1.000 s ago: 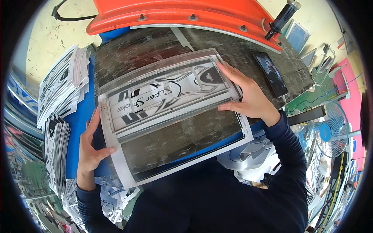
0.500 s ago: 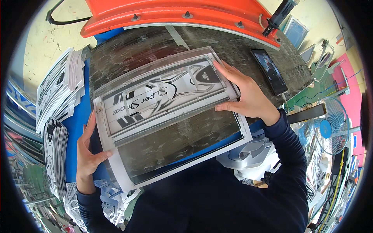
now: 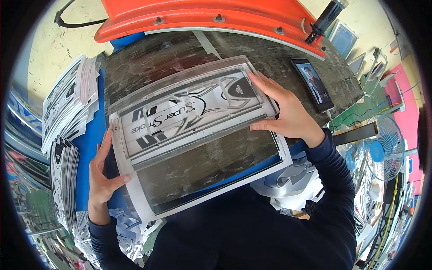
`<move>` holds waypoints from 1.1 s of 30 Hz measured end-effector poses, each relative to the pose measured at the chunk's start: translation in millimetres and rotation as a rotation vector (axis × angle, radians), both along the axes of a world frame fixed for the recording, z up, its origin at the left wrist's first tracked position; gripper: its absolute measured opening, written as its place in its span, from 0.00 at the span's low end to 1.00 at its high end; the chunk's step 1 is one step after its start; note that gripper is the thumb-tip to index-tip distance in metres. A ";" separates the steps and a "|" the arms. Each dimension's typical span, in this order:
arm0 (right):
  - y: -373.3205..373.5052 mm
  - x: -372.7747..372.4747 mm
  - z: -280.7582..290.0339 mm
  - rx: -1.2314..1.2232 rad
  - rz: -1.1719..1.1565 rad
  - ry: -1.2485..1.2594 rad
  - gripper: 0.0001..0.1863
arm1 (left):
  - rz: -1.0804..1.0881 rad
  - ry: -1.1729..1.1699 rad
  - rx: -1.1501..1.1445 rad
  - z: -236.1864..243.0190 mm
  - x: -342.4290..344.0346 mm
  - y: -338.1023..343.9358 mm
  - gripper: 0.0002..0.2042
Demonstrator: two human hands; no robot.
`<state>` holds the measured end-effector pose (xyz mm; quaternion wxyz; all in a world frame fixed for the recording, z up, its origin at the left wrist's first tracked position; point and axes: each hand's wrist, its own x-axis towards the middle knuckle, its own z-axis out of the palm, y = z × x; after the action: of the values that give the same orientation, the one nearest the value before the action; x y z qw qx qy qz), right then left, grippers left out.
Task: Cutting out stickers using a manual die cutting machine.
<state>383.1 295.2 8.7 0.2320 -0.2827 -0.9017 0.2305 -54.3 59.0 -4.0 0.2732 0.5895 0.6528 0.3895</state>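
A clear plastic cutting die (image 3: 198,140), a thick rectangular board with thin lines set in it, lies tilted over a printed sheet (image 3: 140,193). Black and grey lettering and shapes show through the plastic. The sheet's near part has a large cut-out opening, with the dark tabletop visible through it. At the left end my left hand (image 3: 102,173) grips the die, thumb on the near side and fingers along the edge. My right hand (image 3: 288,110) spans the right end, its fingers on the far corner and its thumb at the near edge.
An orange-red press beam (image 3: 202,20) with bolts and a black handle (image 3: 327,20) crosses the far side. On the worn dark table (image 3: 270,49) lies a phone (image 3: 311,83). Stacked printed sheets (image 3: 72,99) stand left; scrap (image 3: 292,177) and a blue fan (image 3: 380,148) are right.
The die, sheet and both hands stay almost in place. Only the picture on the phone screen has changed.
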 end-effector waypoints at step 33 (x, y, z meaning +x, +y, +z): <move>-1.1 -0.9 3.2 -0.006 -0.004 -0.028 0.60 | 0.012 -0.050 -0.016 3.0 4.2 -0.2 0.59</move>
<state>382.2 294.1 11.9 0.2190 -0.2884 -0.9036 0.2289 -50.1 58.8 -1.1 0.2916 0.5734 0.6526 0.4004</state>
